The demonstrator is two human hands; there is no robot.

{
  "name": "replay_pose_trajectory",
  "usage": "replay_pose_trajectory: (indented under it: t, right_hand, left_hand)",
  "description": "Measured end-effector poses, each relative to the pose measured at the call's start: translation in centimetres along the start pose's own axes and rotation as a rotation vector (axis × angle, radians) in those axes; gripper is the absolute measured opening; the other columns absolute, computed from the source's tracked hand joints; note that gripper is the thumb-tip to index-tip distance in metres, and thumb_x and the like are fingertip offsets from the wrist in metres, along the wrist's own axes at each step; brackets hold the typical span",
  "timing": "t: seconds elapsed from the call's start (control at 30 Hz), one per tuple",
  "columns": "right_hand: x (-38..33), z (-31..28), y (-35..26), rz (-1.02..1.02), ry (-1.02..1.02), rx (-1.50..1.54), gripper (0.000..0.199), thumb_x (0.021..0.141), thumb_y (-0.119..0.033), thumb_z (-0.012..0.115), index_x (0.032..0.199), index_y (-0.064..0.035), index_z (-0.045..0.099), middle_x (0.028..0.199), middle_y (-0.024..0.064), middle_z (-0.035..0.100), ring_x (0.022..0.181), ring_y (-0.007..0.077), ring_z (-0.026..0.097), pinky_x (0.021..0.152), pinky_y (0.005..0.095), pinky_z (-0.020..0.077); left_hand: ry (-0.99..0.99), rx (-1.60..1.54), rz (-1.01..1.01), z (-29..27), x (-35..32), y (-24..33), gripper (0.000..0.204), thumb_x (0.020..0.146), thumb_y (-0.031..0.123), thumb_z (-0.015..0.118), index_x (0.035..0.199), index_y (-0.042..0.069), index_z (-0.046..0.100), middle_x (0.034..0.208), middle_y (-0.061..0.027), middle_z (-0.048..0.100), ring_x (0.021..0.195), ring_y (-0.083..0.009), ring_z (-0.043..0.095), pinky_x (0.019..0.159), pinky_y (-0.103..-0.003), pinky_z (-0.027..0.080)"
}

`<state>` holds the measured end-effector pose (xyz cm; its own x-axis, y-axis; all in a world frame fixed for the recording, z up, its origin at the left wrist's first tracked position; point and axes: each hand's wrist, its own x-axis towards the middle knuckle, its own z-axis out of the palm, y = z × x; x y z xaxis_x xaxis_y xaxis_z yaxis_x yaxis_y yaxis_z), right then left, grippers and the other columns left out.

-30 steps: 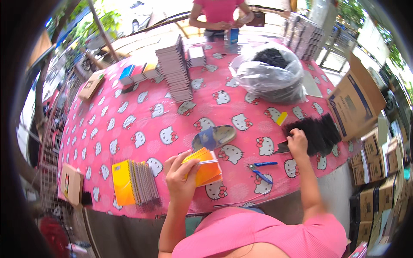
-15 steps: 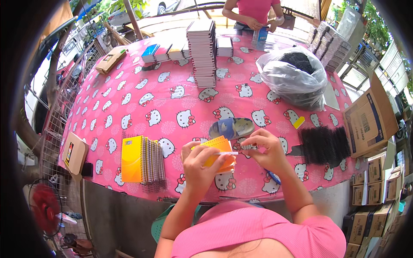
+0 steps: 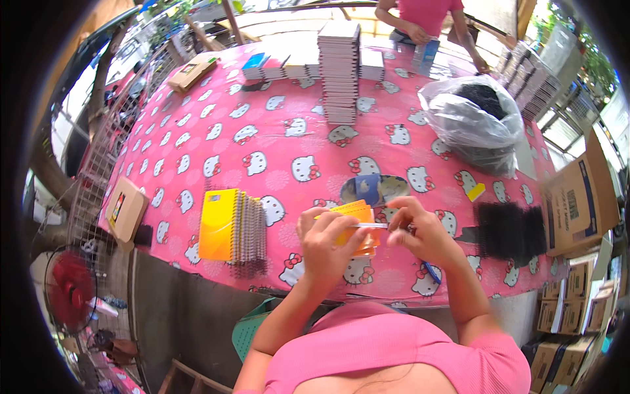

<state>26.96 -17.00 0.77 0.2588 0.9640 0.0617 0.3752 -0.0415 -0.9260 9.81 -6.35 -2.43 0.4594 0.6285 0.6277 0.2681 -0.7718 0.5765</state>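
Note:
My left hand (image 3: 321, 246) is closed around a small orange notebook (image 3: 357, 211), held up above the table with its page edges toward the right. Close against that right edge is my right hand (image 3: 426, 231), thumb and fingers curled in a pinch. What lies between those fingers is too small and blurred to name. Just beyond both hands sits a blue slipper (image 3: 364, 189) with a patterned grey sole. A row of yellow spiral notebooks (image 3: 220, 226) stands left of my left hand. To the right of my right hand lies a heap of black binding coils (image 3: 510, 231).
A blue pen (image 3: 432, 272) and a yellow piece (image 3: 476, 192) lie at the right. Farther off are a tall notebook stack (image 3: 339, 79), a plastic bag (image 3: 469, 134) of black material, cardboard boxes (image 3: 581, 197), and a co-worker (image 3: 423, 26) across the table.
My right hand has come in closer to the notebook's right edge. The view has shifted, so the table's things appear farther right. The co-worker's one hand has moved down toward the table.

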Motion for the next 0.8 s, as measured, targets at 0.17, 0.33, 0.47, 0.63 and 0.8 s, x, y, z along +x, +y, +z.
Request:
replay_pose_trajectory:
  t: [0.17,0.33,0.47,0.63,0.8]
  right_hand:
    - [-0.1,0.5,0.1,-0.299,0.068,-0.47,0.021,0.083,-0.023,0.068,0.094,-0.0066,0.061,0.082,0.0079,0.059,0.071,0.0269,0.061,0.059,0.0368,0.0483]
    - [0.4,1.7,-0.7,-0.367,0.214,-0.563,0.015,0.084,-0.02,0.065,0.09,-0.0072,0.061,0.079,0.0079,0.058,0.07,0.0258,0.061,0.056,0.0358,0.0481]
    - [0.2,1.2,-0.4,-0.329,0.076,-0.68,0.017,0.083,-0.017,0.066,0.094,-0.0062,0.06,0.085,0.0088,0.059,0.071,0.0263,0.062,0.059,0.0352,0.0498]
    - [5.5,-3.1,5.3,-0.146,0.035,-0.649,0.033,0.078,-0.021,0.069,0.104,-0.0056,0.056,0.093,0.0118,0.062,0.085,0.0299,0.062,0.071,0.0405,0.0513]
    - [6.7,-1.7,14.5,-0.195,-0.004,-0.957,0.039,0.074,-0.022,0.07,0.105,-0.0047,0.053,0.091,0.0144,0.063,0.093,0.0328,0.061,0.075,0.044,0.0508]
  left_hand:
    - [-0.036,-0.009,0.004,-0.2,-0.5,-0.2,0.022,0.065,0.014,0.08,0.085,0.011,0.071,0.083,-0.0029,0.064,0.088,-0.0241,0.052,0.079,-0.036,0.042]
    - [-0.047,-0.002,-0.005,-0.2,-0.3,0.0,0.023,0.065,0.013,0.079,0.086,0.011,0.071,0.083,-0.0023,0.064,0.087,-0.0232,0.052,0.079,-0.036,0.042]
    - [-0.054,-0.026,-0.041,0.1,-0.8,-0.4,0.02,0.069,0.019,0.077,0.086,0.015,0.069,0.084,-0.0002,0.064,0.091,-0.0233,0.053,0.082,-0.043,0.036]
    - [-0.037,-0.035,0.006,-0.3,-0.8,-0.5,0.024,0.064,0.009,0.08,0.086,0.01,0.071,0.084,-0.0031,0.064,0.086,-0.0233,0.053,0.077,-0.034,0.044]
    - [-0.009,-0.043,-0.034,-0.1,0.1,0.4,0.025,0.062,0.011,0.081,0.084,0.009,0.069,0.084,-0.0041,0.065,0.087,-0.0238,0.054,0.077,-0.036,0.045]
